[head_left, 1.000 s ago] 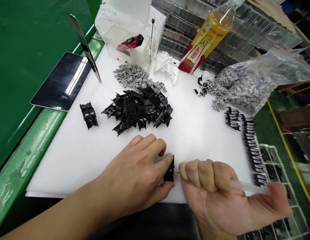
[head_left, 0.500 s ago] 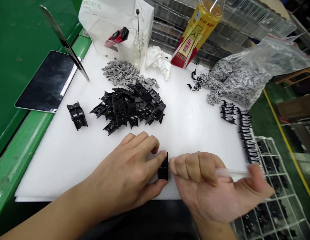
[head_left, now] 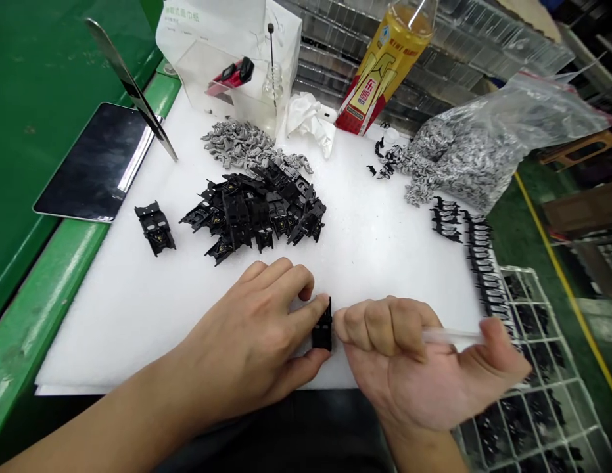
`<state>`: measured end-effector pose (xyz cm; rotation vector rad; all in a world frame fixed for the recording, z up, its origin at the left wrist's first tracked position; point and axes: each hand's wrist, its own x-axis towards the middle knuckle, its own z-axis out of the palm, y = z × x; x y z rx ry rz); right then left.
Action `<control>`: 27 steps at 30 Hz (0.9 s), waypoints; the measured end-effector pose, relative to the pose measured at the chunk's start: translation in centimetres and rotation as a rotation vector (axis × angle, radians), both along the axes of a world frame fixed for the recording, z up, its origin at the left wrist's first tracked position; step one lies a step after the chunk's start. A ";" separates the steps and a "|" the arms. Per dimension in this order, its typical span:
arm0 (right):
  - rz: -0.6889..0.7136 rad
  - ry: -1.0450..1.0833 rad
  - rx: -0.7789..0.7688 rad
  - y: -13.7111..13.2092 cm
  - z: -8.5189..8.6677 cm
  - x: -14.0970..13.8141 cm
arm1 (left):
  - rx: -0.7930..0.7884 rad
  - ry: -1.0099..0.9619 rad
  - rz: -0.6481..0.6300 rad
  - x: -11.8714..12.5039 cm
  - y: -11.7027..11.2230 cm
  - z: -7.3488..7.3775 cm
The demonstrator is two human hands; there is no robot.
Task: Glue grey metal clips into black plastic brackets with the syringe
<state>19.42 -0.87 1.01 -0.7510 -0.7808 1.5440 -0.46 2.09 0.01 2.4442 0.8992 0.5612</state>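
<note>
My left hand (head_left: 259, 328) grips a small black plastic part (head_left: 322, 334) between forefinger and thumb near the front edge of the white foam sheet (head_left: 187, 309). To the right, my right hand (head_left: 409, 355) is curled with the palm partly turned up, closed around a slim translucent white stick (head_left: 453, 337). Its fingertips come right up to the black part's right side; whether they touch it, I cannot tell. The stick's working end is hidden behind the fingers. Beyond my left hand lies a heap of similar black parts (head_left: 256, 213), and one single black part (head_left: 156, 228) lies apart at left.
Small grey pieces (head_left: 241, 146) are piled behind the heap. A plastic bag (head_left: 463, 154) of grey pieces, a yellow drink bottle (head_left: 384, 66) and a clear box (head_left: 227, 85) stand at the back. Tweezers (head_left: 133, 89) and a tablet (head_left: 93, 164) are left; rows of black pieces (head_left: 483, 269) right.
Both hands keep nearly the same pose and hold. The whole view has shifted slightly, and the right hand's thumb sits a little further left and higher in the picture.
</note>
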 end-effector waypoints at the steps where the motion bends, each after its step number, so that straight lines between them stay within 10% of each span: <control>1: 0.006 0.004 0.003 0.0 0.0 0.0 | -0.001 0.000 0.000 0.0 0.0 0.0; 27: 0.030 0.029 0.049 -0.4 -0.6 0.5 | -0.033 0.004 0.004 0.0 -0.1 0.3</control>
